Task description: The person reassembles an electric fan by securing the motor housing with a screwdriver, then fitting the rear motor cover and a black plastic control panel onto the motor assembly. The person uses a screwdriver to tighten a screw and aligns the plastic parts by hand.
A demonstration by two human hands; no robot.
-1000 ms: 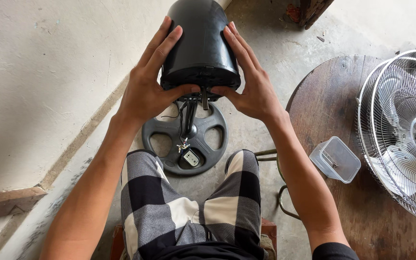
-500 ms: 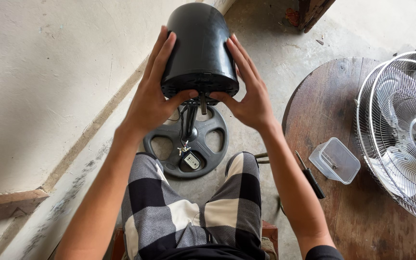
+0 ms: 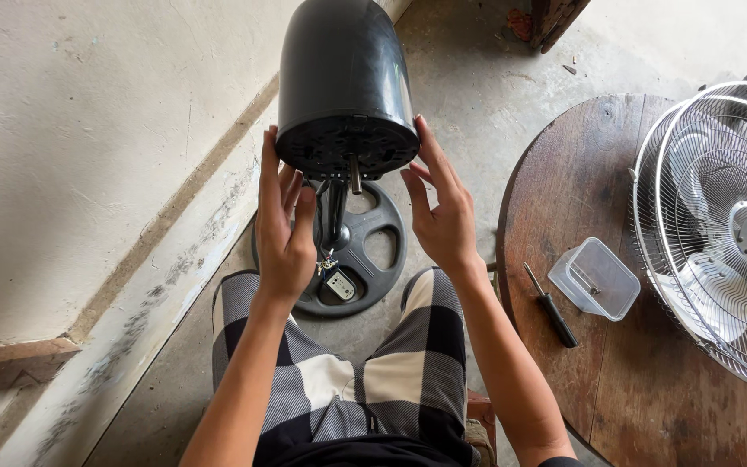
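A glossy black fan motor housing (image 3: 344,82) stands on a thin pole above a round grey base (image 3: 372,251) on the concrete floor. Its vented underside faces me, with a short metal shaft sticking out. My left hand (image 3: 284,229) is open, fingers up, its fingertips touching the housing's lower left rim. My right hand (image 3: 439,212) is open too, its fingertips resting against the lower right rim. Neither hand wraps around the housing. My knees in checked black and white shorts sit below the base.
A round dark wooden table (image 3: 616,372) stands at my right. On it lie a black-handled screwdriver (image 3: 552,307), a small clear plastic box (image 3: 594,278) and a chrome wire fan guard (image 3: 719,229). A plastered wall (image 3: 88,130) runs along the left.
Both hands have slid down and back off the sides of the housing and opened; only the fingertips touch its lower rim now. The housing looks closer and its underside shows.
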